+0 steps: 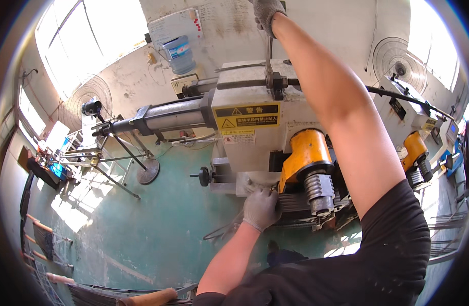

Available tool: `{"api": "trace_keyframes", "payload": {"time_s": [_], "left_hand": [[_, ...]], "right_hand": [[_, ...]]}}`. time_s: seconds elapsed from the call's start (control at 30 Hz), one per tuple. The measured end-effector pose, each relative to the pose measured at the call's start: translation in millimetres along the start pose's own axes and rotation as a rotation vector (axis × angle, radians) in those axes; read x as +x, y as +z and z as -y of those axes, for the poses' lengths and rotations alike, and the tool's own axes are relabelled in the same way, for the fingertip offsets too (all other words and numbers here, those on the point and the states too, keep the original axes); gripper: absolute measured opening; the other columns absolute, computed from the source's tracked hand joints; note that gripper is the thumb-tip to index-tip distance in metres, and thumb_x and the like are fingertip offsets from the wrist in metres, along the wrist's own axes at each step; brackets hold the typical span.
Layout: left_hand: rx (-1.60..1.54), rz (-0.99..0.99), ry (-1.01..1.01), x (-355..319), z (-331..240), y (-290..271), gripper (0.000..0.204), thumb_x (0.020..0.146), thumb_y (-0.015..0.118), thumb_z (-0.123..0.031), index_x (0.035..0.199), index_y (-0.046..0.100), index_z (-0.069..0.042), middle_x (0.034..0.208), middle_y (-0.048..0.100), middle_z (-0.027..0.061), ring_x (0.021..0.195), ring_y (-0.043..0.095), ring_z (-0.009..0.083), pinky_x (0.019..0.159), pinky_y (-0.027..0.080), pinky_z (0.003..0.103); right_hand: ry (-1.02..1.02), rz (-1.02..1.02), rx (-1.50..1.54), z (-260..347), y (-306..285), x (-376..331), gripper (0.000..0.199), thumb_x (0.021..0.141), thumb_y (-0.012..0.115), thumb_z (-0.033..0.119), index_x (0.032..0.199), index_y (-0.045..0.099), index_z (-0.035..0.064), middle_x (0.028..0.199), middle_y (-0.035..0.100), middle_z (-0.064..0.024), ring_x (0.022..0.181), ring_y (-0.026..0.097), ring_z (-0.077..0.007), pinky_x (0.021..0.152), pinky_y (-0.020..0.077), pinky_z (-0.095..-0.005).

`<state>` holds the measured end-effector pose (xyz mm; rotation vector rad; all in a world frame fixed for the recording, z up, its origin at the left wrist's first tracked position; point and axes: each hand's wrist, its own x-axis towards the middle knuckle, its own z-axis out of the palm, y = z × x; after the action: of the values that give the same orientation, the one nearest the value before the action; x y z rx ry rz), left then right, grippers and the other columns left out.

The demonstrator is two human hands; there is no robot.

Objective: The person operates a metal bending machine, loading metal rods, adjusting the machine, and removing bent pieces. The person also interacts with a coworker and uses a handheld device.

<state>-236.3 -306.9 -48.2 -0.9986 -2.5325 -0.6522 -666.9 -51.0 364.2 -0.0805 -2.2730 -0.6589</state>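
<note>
My right hand [267, 16], in a grey glove, is raised at the top edge and closed round the upper end of a long metal wrench [268, 58]. The wrench's lower end meets a dark hex nut [280, 81] on the threaded rod on top of a pale machine [244, 153]. Low at the machine's front, my gloved left hand [262, 208] has its fingers curled beside the metal base block [247, 183]. Whatever those fingers hold is hidden. Just right of that hand sits an orange housing [308, 150] with a ribbed steel spindle [320, 193].
A steel cylinder [175, 115] juts left from the machine, above a black hand knob [205, 176]. A round-based stand [148, 171] is on the green floor at left. Racks with wooden rollers [150, 297] line the near edge. A second orange housing [414, 148] stands at right.
</note>
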Motion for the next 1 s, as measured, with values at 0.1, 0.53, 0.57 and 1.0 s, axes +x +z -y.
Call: {"api": "trace_keyframes", "payload": {"time_s": [0.1, 0.53, 0.57, 1.0], "left_hand": [[0.024, -0.097, -0.031, -29, 20, 12, 0.014, 0.081, 0.080, -0.023, 0.085, 0.074, -0.011, 0.089, 0.072, 0.0129, 0.089, 0.074, 0.0369, 0.072, 0.063, 0.052], [-0.059, -0.013, 0.059, 10, 51, -1, 0.021, 0.082, 0.081, -0.025, 0.089, 0.070, -0.009, 0.089, 0.071, 0.0154, 0.088, 0.073, 0.0392, 0.069, 0.062, 0.053], [-0.058, -0.016, 0.064, 9, 55, 1, 0.022, 0.082, 0.082, -0.026, 0.090, 0.071, -0.009, 0.089, 0.071, 0.0149, 0.088, 0.073, 0.0390, 0.070, 0.062, 0.053], [-0.006, 0.002, 0.015, 27, 48, 2, 0.040, 0.073, 0.087, -0.029, 0.109, 0.076, -0.015, 0.099, 0.072, 0.0095, 0.093, 0.072, 0.0355, 0.073, 0.062, 0.051]], "right_hand": [[0.015, 0.058, 0.131, 57, -31, -17, 0.029, 0.112, 0.061, 0.029, 0.117, 0.083, 0.0096, 0.103, 0.083, -0.0107, 0.091, 0.079, -0.0253, 0.073, 0.0614, -0.0448], [0.217, -0.229, 0.111, 29, -28, 66, 0.025, 0.108, 0.064, 0.017, 0.118, 0.086, 0.0123, 0.113, 0.086, -0.0155, 0.100, 0.085, -0.0290, 0.075, 0.0655, -0.0455], [0.127, -0.177, -0.074, 24, -28, 76, 0.026, 0.110, 0.062, 0.021, 0.118, 0.084, 0.0088, 0.112, 0.085, -0.0183, 0.101, 0.085, -0.0303, 0.078, 0.0651, -0.0444], [-0.088, 0.150, 1.183, 107, -30, -88, 0.046, 0.113, 0.066, 0.046, 0.116, 0.081, 0.0021, 0.092, 0.077, -0.0223, 0.083, 0.069, -0.0320, 0.088, 0.0563, -0.0469]]}}
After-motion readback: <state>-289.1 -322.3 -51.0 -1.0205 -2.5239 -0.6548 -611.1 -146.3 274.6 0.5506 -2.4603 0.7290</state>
